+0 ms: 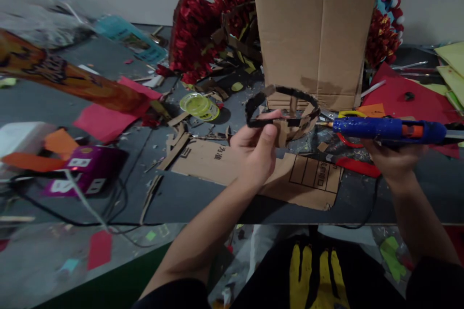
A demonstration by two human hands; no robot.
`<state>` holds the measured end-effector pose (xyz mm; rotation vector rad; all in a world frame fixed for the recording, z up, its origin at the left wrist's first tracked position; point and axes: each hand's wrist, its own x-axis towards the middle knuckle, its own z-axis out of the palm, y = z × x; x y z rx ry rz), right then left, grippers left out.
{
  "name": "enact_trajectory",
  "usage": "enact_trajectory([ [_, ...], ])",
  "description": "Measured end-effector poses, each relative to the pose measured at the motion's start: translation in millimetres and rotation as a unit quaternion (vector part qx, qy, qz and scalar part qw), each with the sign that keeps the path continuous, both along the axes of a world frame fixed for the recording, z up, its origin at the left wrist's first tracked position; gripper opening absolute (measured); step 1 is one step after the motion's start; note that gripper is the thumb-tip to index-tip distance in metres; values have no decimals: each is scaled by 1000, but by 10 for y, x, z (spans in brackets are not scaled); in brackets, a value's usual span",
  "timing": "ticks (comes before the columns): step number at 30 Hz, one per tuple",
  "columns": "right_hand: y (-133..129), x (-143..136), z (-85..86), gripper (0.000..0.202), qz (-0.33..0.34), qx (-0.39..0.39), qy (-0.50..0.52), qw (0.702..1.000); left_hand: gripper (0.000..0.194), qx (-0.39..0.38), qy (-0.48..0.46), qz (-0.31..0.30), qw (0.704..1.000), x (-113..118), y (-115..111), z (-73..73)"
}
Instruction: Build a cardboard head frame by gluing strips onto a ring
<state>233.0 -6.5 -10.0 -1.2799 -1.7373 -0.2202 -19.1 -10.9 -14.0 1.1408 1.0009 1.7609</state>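
My left hand (255,149) pinches a small ring-shaped frame of cardboard strips (282,91) with a dark upper band, raised above the table. A blue glue gun (369,128) is gripped in my right hand (395,157), its nozzle pointing left. The nozzle tip is close to the right side of the frame; whether they touch I cannot tell. Beneath my left hand a flat piece of printed cardboard (311,193) lies on the table. Red-handled scissors (357,166) lie partly under the glue gun.
A tall cardboard panel (290,24) stands at the back, with red tinsel shapes (192,24) beside it. A yellow-green cup (201,106), an orange tube (72,77) and a purple power strip (87,169) with cables are on the left. Red paper (409,91) lies right.
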Motion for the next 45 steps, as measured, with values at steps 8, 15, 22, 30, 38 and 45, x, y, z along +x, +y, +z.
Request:
enact_trajectory([
  [8, 54, 1, -43, 43, -81, 79, -20, 993, 29, -81, -138, -37, 986, 28, 100, 116],
  [15, 50, 13, -15, 46, -95, 85, -37, 991, 28, -73, -114, -54, 989, -1, 102, 74],
  [22, 67, 12, 6, 46, -70, 96, -31, 992, 25, -69, -118, -52, 989, -1, 110, 78],
  [30, 55, 10, 6, 43, -74, 73, -12, 995, 26, -62, -107, -32, 992, 16, 94, 93],
  [38, 51, 28, -18, 42, -66, 85, -25, 994, 26, -43, -89, 13, 995, 49, 82, 68],
  [45, 25, 14, 0, 38, -41, 65, -22, 997, 21, 8, -30, 31, 999, 16, 65, 1],
])
